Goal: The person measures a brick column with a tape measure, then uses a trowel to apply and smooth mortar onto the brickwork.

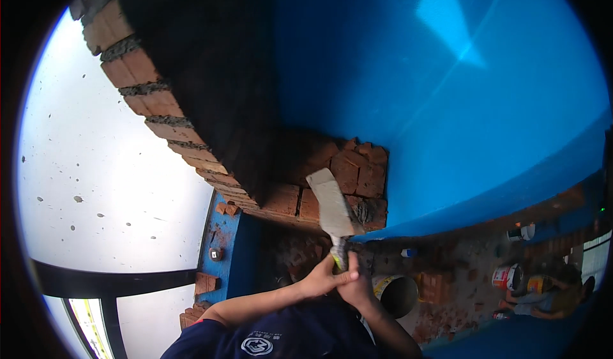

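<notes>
A brick trowel (pixel 332 206) with a long, flat, pale blade points up and away from me, in front of the low brickwork (pixel 308 201). Both my hands come together at its handle, below the blade. My left hand (pixel 321 278) is closed at the grip, its thumb lying across toward the other hand. Wrapped round the lower handle is my right hand (pixel 355 287); the fingers overlap, so part of each grip is hidden. Behind the blade are red bricks (pixel 357 171), some broken, in the corner against the blue wall (pixel 440 123).
A brick wall edge (pixel 155 101) with grey mortar joints rises at left beside a bright, spattered window (pixel 108 167). Below right stands a bucket (pixel 397 296). Bricks and rubble (pixel 460 263) cover the floor. Farther right, a person (pixel 559 298) is near several buckets (pixel 507 276).
</notes>
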Demonstrator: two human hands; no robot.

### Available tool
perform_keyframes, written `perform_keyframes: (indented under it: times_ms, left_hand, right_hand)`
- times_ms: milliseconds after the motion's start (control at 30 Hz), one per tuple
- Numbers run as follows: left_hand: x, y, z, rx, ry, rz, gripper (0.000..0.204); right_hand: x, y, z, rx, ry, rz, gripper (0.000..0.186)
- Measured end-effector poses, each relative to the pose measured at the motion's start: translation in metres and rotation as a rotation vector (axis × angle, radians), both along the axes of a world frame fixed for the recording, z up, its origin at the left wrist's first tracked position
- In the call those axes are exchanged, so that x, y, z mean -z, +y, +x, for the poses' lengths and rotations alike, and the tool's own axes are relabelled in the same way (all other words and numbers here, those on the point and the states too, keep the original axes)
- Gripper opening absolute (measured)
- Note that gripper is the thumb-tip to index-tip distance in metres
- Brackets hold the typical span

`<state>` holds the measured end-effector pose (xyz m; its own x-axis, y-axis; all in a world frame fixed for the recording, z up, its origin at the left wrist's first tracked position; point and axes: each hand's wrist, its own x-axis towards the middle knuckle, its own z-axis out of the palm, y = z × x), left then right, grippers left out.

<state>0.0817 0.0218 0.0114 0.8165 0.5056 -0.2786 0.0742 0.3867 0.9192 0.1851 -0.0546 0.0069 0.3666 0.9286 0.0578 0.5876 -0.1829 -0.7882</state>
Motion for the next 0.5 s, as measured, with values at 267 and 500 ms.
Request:
perform_keyframes:
  times_ms: [267, 500]
  left_hand:
    - [0.010, 0.044, -0.046, -0.155, -0.039, -0.019, 0.032]
    - [0.018, 0.097, -0.064, -0.211, 0.269, 0.158, 0.031]
  right_hand:
    - [-0.004, 0.036, -0.054, -0.066, 0.244, 0.223, 0.066]
    - [0.059, 0.048, 0.013, 0.388, 0.228, 0.046, 0.041]
